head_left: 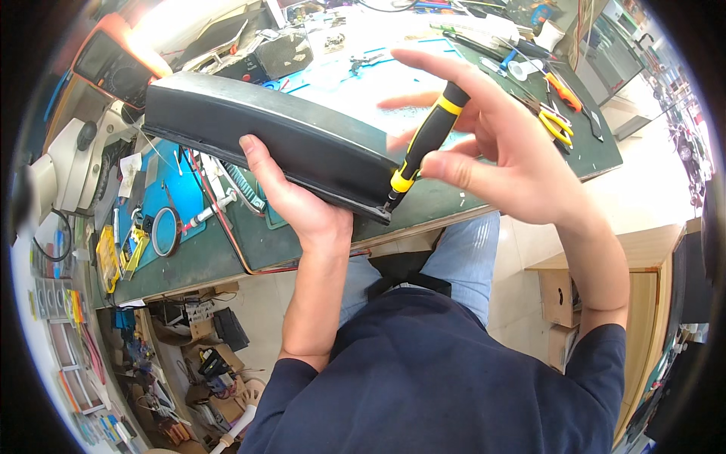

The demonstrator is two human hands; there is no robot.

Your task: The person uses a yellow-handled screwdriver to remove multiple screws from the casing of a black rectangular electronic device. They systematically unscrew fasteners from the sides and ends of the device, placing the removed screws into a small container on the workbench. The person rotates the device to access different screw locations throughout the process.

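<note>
This one view looks steeply down from the person's head, facing out over the bench (197, 261), the hands (518, 163) close below the lens. It's a wide fisheye: dark shirt (431, 371) fills the lower middle, floor (522, 246) shows farther off, and edges bend toward the black rim.

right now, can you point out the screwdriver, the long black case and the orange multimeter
Screwdriver (431, 136), head view: black part of the handle.
Long black case (306, 150), head view: its side face.
Orange multimeter (111, 63), head view: its dark front.
</note>
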